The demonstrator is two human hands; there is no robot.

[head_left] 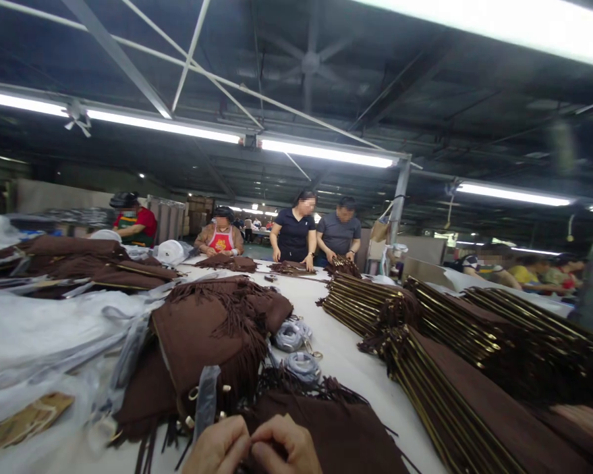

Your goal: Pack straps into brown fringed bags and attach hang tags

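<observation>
Low in the head view, my left hand [218, 446] and my right hand [287, 446] are side by side with fingers curled and nearly touching. Whatever they pinch is hidden by the fingers. Directly beyond and beneath them lies a brown fringed fabric bag [331, 431]. Left of it, more brown fringed bags [197, 342] are heaped, with gold rings at their edges. A strip of clear plastic wrap [207, 398] stands up just past my left hand. Coiled straps in plastic [302, 367] lie on the white table [346, 349].
Stacks of brown bags with gold-coloured edges [439, 395] line the right. Clear plastic sheeting [39, 336] covers the left side. Another person's blurred hand [590, 421] shows at the right edge. Several co-workers, two of them standing [296, 234], are around the far table end.
</observation>
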